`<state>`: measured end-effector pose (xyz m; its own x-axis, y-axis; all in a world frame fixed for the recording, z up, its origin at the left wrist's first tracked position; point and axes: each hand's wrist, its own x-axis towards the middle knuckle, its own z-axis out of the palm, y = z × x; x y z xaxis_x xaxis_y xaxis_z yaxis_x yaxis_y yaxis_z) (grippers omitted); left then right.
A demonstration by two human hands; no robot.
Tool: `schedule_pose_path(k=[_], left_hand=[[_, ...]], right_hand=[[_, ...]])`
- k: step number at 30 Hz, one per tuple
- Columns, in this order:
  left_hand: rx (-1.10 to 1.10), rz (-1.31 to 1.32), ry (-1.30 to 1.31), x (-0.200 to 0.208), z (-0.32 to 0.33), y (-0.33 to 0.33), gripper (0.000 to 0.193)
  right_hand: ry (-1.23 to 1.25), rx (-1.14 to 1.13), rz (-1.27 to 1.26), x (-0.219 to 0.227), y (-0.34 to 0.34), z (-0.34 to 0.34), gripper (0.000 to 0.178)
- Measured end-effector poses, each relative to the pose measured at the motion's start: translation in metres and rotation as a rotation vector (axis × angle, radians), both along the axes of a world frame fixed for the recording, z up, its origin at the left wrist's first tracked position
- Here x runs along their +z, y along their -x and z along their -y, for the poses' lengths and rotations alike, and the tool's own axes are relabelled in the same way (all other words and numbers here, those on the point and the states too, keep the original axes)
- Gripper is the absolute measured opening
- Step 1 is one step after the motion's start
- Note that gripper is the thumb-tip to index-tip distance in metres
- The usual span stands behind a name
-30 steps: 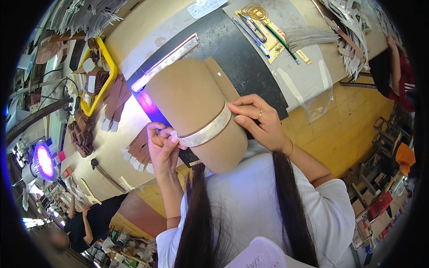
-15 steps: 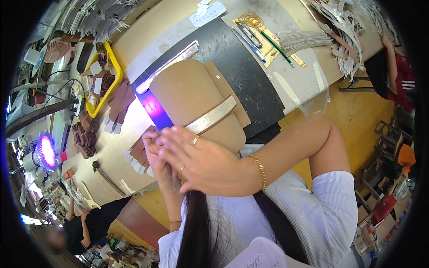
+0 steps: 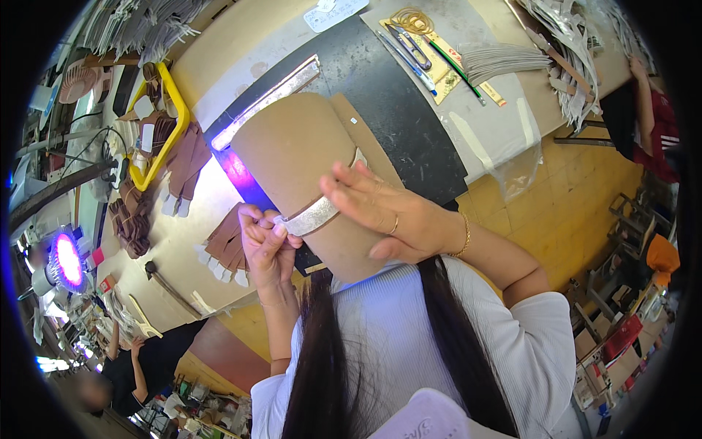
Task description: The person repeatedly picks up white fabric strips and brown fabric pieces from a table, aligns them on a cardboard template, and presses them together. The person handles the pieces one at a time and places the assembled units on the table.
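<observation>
A curved brown panel lies over a black mat, its near end reaching my lap. Across it runs a shiny silver-white strip. My left hand is closed at the panel's left edge, pinching the strip's left end between thumb and fingers. Flat and with fingers extended, my right hand lies over the strip's right part and hides some of it. Whether the palm presses or hovers cannot be made out. Behind the panel shows a second brown piece.
A silver bar lies along the mat's left edge. Pens, snips and a yellow ruler sit at the far right. Brown strap pieces, a yellow frame and a bright lamp are on the left. Other people work nearby.
My right hand has moved from over my left hand rightward and away along the strip. The strip's left end, covered before, now shows in my left hand's pinch.
</observation>
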<state>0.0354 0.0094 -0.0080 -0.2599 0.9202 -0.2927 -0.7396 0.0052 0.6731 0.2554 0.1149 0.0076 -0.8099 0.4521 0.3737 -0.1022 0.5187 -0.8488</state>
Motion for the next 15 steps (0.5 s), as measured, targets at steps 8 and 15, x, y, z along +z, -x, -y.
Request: schedule_pose_path(k=[8,15], left_hand=[[-0.006,-0.002,0.011,0.000,-0.003,0.001,0.037],[-0.036,-0.046,-0.023,-0.005,-0.003,0.002,0.034]], right_hand=[[0.423,-0.191,-0.072,-0.012,-0.001,0.015,0.071],[0.611,-0.312,0.010,-0.019,-0.003,0.011,0.072]])
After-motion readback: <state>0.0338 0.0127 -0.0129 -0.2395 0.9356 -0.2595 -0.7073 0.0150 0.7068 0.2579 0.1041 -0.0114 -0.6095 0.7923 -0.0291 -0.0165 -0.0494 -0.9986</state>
